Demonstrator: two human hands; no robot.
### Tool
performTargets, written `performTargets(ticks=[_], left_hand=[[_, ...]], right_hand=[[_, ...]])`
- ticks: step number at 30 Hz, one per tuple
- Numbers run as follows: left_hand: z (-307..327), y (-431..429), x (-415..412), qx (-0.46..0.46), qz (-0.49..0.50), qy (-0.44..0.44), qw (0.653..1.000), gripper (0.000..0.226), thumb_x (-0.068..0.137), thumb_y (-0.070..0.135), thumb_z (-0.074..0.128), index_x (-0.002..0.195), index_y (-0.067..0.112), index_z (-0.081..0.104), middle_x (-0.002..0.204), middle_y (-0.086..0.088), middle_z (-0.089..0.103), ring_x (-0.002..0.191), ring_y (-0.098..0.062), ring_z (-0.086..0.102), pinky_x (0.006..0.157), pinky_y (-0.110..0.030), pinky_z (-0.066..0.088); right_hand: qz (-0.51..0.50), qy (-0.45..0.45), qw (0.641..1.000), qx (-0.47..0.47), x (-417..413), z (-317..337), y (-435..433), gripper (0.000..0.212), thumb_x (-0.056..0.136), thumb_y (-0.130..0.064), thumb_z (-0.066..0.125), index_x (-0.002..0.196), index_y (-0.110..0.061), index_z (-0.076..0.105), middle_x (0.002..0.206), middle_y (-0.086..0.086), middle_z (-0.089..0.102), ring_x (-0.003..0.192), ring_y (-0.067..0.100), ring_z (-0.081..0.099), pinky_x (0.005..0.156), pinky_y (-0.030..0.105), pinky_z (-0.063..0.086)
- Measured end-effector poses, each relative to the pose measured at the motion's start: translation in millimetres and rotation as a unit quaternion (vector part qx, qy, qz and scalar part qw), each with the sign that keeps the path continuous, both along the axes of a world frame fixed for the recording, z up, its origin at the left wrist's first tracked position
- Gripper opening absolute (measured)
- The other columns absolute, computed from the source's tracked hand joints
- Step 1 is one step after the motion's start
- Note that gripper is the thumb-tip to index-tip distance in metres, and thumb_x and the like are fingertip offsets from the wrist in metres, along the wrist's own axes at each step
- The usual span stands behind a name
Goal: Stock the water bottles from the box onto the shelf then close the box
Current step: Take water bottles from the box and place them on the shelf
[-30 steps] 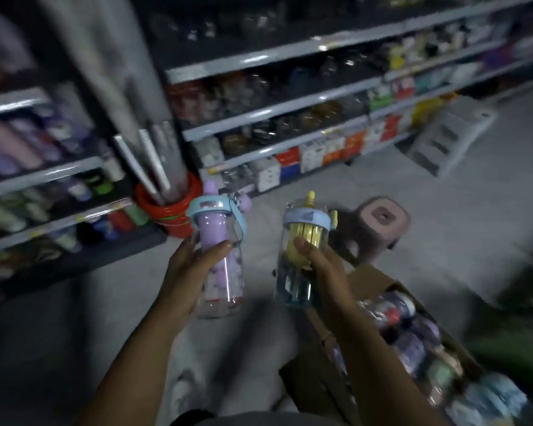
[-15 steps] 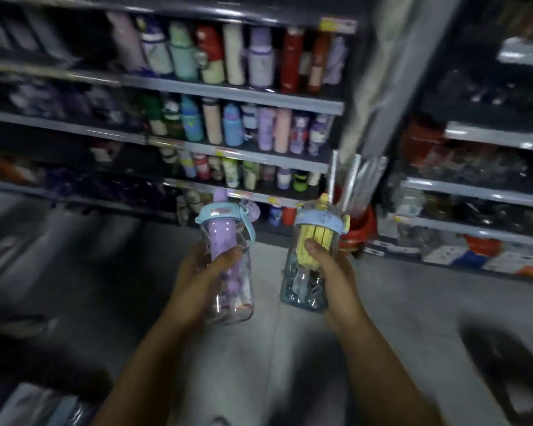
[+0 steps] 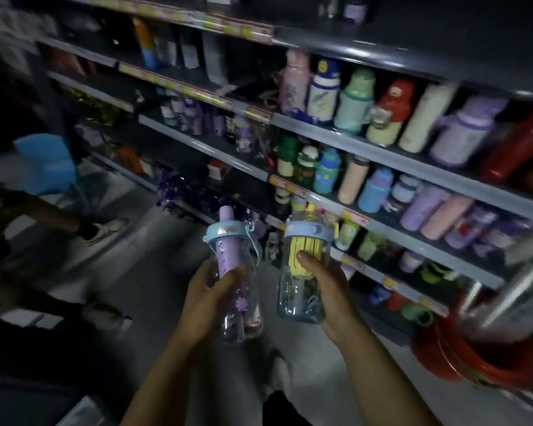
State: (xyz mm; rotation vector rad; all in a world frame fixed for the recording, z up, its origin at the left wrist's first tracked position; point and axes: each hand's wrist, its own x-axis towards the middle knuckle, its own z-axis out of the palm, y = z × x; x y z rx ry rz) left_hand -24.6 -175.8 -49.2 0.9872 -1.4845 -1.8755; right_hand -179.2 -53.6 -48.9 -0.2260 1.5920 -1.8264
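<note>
Grip: 2 hands, 2 bottles, 1 each.
L hand (image 3: 210,299): fingers + thumb wrapped round lower body of purple bottle (image 3: 228,256), held upright, slight tilt. Clear wall, light-blue lid, blue carry loop; inside, 1 lilac tube running lid to base.
R hand (image 3: 326,290): thumb across front and fingers behind yellow bottle (image 3: 305,241), firm hold, upright. Blue-tinted clear wall, light-blue lid; inside, 1 yellow ribbed insert, small bits at base too blurred to ID.
The 2 bottles sit side by side, near, not touching, in the air over grey floor (image 3: 154,272).
Beyond grip, ahead + right: shelf (image 3: 366,149), 4 rail edges countable. Tier up-right of R hand holds approx. 7 tall flasks: pink, white-blue, green, red, cream, lilac, red. Tiers under it packed w/ smaller bottles, count unclear.
Low right of R hand: 1 red bucket (image 3: 474,364), blurred pale rods standing in it.
Far left of L hand: 1 blue chair (image 3: 48,161); another person's shoe (image 3: 105,230).
</note>
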Motion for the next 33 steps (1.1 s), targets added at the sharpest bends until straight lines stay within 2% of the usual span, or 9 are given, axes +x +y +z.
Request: performTargets(ticks=[8, 12, 14, 18, 21, 25, 28, 30, 33], left_hand=[[66.8, -187.0, -112.2, -0.044, 0.046, 0.050, 0.997, 0.071, 0.065, 0.048, 0.082, 0.121, 0.010, 0.064, 0.095, -0.010, 0.074, 0.079, -0.026, 0.072, 0.071, -0.042, 0.053], [105.9, -269.1, -162.7, -0.078, 0.013, 0.072, 0.994, 0.070, 0.070, 0.050, 0.080, 0.126, 0.012, 0.064, 0.107, -0.007, 0.077, 0.094, -0.024, 0.075, 0.074, -0.035, 0.059], [120.4, -314.1, -189.4, -0.083, 0.005, 0.087, 0.993, 0.055, 0.074, 0.043, 0.086, 0.117, 0.014, 0.068, 0.096, -0.001, 0.077, 0.088, -0.021, 0.074, 0.067, -0.027, 0.058], [143.1, -401.4, -240.6, -0.074, -0.029, 0.094, 0.992, 0.049, 0.064, 0.050, 0.081, 0.102, 0.021, 0.067, 0.082, 0.008, 0.071, 0.078, -0.015, 0.069, 0.065, -0.029, 0.053], [158.0, -461.6, -274.1, -0.073, -0.087, 0.137, 0.984, 0.048, 0.060, 0.044, 0.084, 0.096, 0.014, 0.073, 0.078, -0.005, 0.075, 0.064, -0.026, 0.068, 0.054, -0.031, 0.054], [179.2, -521.5, -323.2, -0.076, -0.173, 0.133, 0.973, 0.052, 0.068, 0.038, 0.089, 0.114, 0.019, 0.073, 0.100, -0.004, 0.079, 0.089, -0.025, 0.075, 0.066, -0.034, 0.060], [190.7, -546.4, -363.3, -0.084, -0.245, 0.143, 0.955, 0.047, 0.066, 0.043, 0.080, 0.109, 0.024, 0.075, 0.096, -0.003, 0.078, 0.085, -0.022, 0.073, 0.063, -0.027, 0.056], [200.2, -552.0, -387.1, -0.087, -0.278, 0.152, 0.945, 0.043, 0.062, 0.046, 0.078, 0.103, 0.032, 0.077, 0.097, -0.002, 0.078, 0.085, -0.018, 0.074, 0.065, -0.026, 0.056], [221.6, -546.6, -417.9, -0.089, -0.328, 0.158, 0.927, 0.050, 0.067, 0.047, 0.078, 0.115, 0.032, 0.073, 0.109, -0.001, 0.077, 0.100, -0.022, 0.074, 0.081, -0.038, 0.057]], right_hand=[[0.069, 0.070, 0.995, -0.017, -130.6, 84.4, -210.2, 0.030, 0.076, -0.039, 0.079, 0.104, -0.032, 0.071, 0.099, -0.011, 0.077, 0.100, 0.016, 0.071, 0.085, 0.038, 0.055], [0.062, 0.102, 0.992, -0.030, -173.0, 125.3, -292.7, 0.051, 0.058, -0.053, 0.084, 0.104, -0.037, 0.072, 0.102, -0.015, 0.076, 0.102, 0.014, 0.070, 0.089, 0.040, 0.054], [0.052, 0.114, 0.991, -0.050, -192.6, 141.0, -331.3, 0.051, 0.059, -0.051, 0.079, 0.106, -0.036, 0.070, 0.099, -0.018, 0.076, 0.099, 0.010, 0.070, 0.089, 0.039, 0.053], [0.006, 0.143, 0.988, -0.065, -229.5, 154.3, -401.6, 0.054, 0.060, -0.053, 0.077, 0.112, -0.038, 0.068, 0.100, -0.023, 0.075, 0.101, 0.005, 0.069, 0.093, 0.039, 0.051], [-0.039, 0.158, 0.983, -0.081, -251.6, 163.9, -444.6, 0.048, 0.069, -0.044, 0.080, 0.114, -0.031, 0.071, 0.103, -0.010, 0.078, 0.098, 0.012, 0.073, 0.094, 0.045, 0.054], [-0.104, 0.172, 0.975, -0.096, -280.7, 186.3, -477.6, 0.031, 0.080, -0.037, 0.075, 0.109, -0.023, 0.076, 0.107, 0.010, 0.077, 0.100, 0.033, 0.073, 0.088, 0.048, 0.058], [-0.166, 0.191, 0.964, -0.084, -300.1, 198.9, -487.2, 0.032, 0.078, -0.036, 0.080, 0.106, -0.021, 0.075, 0.101, 0.006, 0.078, 0.091, 0.025, 0.076, 0.076, 0.040, 0.061], [-0.189, 0.186, 0.961, -0.084, -310.8, 205.9, -487.5, 0.031, 0.078, -0.039, 0.080, 0.105, -0.027, 0.076, 0.104, 0.004, 0.078, 0.095, 0.023, 0.076, 0.082, 0.043, 0.058], [-0.213, 0.195, 0.954, -0.082, -327.2, 221.9, -479.5, 0.029, 0.078, -0.041, 0.074, 0.106, -0.031, 0.077, 0.109, 0.007, 0.077, 0.101, 0.028, 0.074, 0.092, 0.050, 0.056]])
